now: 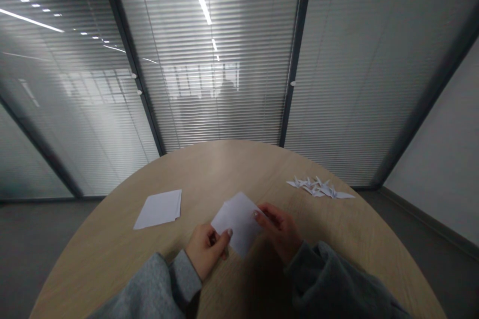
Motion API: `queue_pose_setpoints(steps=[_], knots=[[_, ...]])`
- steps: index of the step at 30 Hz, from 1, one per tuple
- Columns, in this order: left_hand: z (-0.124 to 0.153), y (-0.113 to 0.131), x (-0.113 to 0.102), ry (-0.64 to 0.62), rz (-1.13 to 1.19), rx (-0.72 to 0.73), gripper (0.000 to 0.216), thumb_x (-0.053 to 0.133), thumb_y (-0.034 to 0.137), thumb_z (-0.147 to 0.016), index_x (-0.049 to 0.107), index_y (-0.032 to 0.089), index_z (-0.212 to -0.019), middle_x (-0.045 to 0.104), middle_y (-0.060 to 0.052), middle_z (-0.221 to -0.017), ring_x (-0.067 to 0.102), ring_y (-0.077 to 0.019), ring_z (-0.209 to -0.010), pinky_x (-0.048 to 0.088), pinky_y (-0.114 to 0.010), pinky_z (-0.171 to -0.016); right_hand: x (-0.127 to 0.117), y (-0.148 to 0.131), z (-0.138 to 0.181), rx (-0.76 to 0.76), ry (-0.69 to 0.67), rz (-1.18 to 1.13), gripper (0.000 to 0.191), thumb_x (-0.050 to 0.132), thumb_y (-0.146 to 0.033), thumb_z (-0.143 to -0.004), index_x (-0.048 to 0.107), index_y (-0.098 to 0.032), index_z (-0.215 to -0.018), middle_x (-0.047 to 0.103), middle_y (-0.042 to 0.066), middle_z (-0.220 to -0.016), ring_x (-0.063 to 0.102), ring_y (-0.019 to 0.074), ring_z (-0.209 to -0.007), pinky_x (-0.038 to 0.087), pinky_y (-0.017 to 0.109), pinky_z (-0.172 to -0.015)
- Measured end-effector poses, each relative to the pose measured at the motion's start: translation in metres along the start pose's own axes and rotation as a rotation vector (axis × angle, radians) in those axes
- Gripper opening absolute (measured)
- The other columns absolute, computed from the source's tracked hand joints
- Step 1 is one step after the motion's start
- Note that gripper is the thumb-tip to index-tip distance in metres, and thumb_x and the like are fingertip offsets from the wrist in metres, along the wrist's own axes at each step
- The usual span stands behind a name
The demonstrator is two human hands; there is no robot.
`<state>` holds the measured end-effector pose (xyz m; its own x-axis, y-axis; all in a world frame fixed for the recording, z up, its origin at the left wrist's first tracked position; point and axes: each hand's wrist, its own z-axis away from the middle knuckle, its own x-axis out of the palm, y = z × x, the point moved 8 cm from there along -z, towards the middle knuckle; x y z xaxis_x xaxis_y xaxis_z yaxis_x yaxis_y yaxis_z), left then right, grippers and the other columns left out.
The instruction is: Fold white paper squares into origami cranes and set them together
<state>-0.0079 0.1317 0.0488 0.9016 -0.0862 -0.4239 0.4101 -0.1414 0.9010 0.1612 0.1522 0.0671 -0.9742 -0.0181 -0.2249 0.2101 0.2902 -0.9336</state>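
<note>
A white sheet of paper [241, 219] is held between my two hands, turned so that one corner points away from me. My left hand [208, 248] pinches its left corner, thumb on top and fingers curled beneath. At the opposite edge, my right hand [280, 229] grips the paper with the thumb on its upper face. The fingers under the sheet are partly hidden. A slight offset shows along the upper left edge; whether it is a fold or a second layer I cannot tell.
On the left of the round wooden table [224, 159] lies a stack of white paper [159, 209]. Several folded paper cranes [318, 187] are clustered at the right, near the table's edge. Glass partitions with blinds [224, 109] stand behind the table.
</note>
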Motion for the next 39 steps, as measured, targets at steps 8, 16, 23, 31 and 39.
queue_pose_setpoints(steps=[8, 16, 23, 31, 39], knots=[[0.000, 0.001, 0.002, -0.009, -0.043, -0.001, 0.041, 0.054, 0.053, -0.072, 0.053, 0.017, -0.052, 0.047, 0.001, -0.040, 0.040, -0.0107, -0.037, 0.029, -0.023, -0.041, -0.001, -0.015, 0.002, -0.136, -0.005, 0.185, 0.032, 0.050, -0.044, -0.079, 0.063, -0.017, -0.069, 0.058, 0.003, -0.064, 0.054, 0.0177, -0.063, 0.040, 0.027, -0.059], [-0.002, 0.004, 0.001, -0.024, 0.057, 0.036, 0.043, 0.053, 0.055, -0.075, 0.059, 0.014, -0.062, 0.048, 0.002, -0.046, 0.044, -0.0114, -0.042, 0.034, -0.022, -0.043, -0.002, -0.004, 0.001, -0.056, 0.006, 0.097, 0.038, 0.050, -0.050, -0.080, 0.058, -0.017, -0.062, 0.048, -0.002, -0.052, 0.046, 0.0132, -0.051, 0.031, 0.023, -0.047], [-0.004, 0.016, -0.003, -0.022, 0.239, 0.030, 0.043, 0.058, 0.057, -0.071, 0.063, 0.015, -0.072, 0.043, 0.005, -0.047, 0.038, -0.0089, -0.041, 0.033, -0.020, -0.040, -0.001, 0.001, -0.001, 0.009, 0.013, -0.031, 0.041, 0.053, -0.056, -0.075, 0.056, -0.017, -0.060, 0.042, -0.003, -0.048, 0.037, 0.0108, -0.046, 0.027, 0.023, -0.043], [-0.005, 0.012, -0.005, -0.012, 0.212, 0.028, 0.044, 0.056, 0.059, -0.072, 0.060, 0.015, -0.072, 0.041, 0.006, -0.046, 0.037, -0.0085, -0.039, 0.029, -0.020, -0.040, 0.001, 0.003, -0.001, 0.046, 0.001, -0.046, 0.039, 0.053, -0.053, -0.075, 0.055, -0.017, -0.062, 0.041, -0.004, -0.051, 0.038, 0.0110, -0.048, 0.027, 0.023, -0.046], [-0.008, 0.000, -0.014, 0.105, 0.311, 0.015, 0.044, 0.061, 0.060, -0.068, 0.060, 0.016, -0.068, 0.042, 0.006, -0.046, 0.036, -0.0084, -0.040, 0.028, -0.019, -0.039, 0.005, 0.013, -0.002, 0.121, -0.033, -0.194, 0.041, 0.059, -0.057, -0.069, 0.058, -0.017, -0.062, 0.047, -0.003, -0.052, 0.041, 0.0115, -0.049, 0.030, 0.023, -0.046]])
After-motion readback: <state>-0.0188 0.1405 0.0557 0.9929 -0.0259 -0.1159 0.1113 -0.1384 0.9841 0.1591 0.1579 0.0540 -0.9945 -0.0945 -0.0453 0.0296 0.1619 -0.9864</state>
